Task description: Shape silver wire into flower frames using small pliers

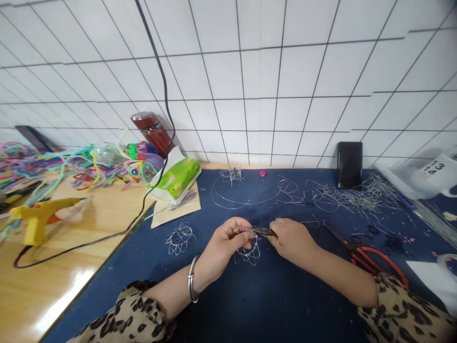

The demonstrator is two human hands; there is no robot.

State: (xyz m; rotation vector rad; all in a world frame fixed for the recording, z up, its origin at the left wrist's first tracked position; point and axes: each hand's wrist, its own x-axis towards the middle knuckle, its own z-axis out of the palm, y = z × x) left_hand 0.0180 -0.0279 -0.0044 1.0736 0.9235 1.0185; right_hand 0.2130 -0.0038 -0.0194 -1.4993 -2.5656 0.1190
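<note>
My left hand point(230, 240) pinches a looped wire flower point(250, 255) with small pink beads, held above the dark blue mat point(246, 305). My right hand point(291, 238) is closed round a pair of pliers point(264, 231), whose dark jaws point left and meet the top of the wire flower by my left fingertips. Whether the jaws grip the wire is too small to tell. A similar wire flower point(181, 238) lies flat on the mat, left of my left hand. Most of the pliers' handles are hidden in my right fist.
Orange-handled scissors point(364, 259) lie beside my right forearm. A tangle of cut wire point(360, 195) and a black device point(350, 165) are at the back right. On the left are a green tissue pack point(176, 181), a red flask point(153, 131) and a yellow glue gun point(39, 216) with its cord.
</note>
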